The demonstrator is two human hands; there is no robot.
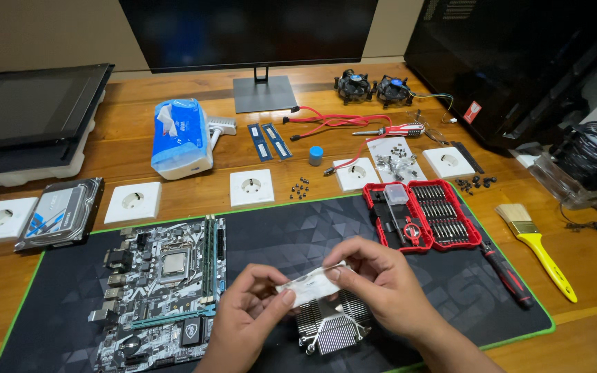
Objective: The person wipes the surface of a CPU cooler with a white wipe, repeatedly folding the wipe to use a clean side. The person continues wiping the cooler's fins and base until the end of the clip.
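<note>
My left hand (247,314) and my right hand (381,283) together pinch a small white wipe or sachet (310,285) at its two ends, held just above a finned metal heatsink (333,327) that lies on the dark desk mat (291,228). To the left of my hands, a motherboard (164,293) with two memory sticks and a bare processor socket rests on the mat.
A red screwdriver bit case (423,214) lies open at the mat's right, with a screwdriver (509,276) and yellow-handled brush (537,249) beyond. Behind the mat are white wall sockets (251,187), loose screws, a tissue pack (181,137), a hard drive (60,213), two fans (374,88), and a monitor stand.
</note>
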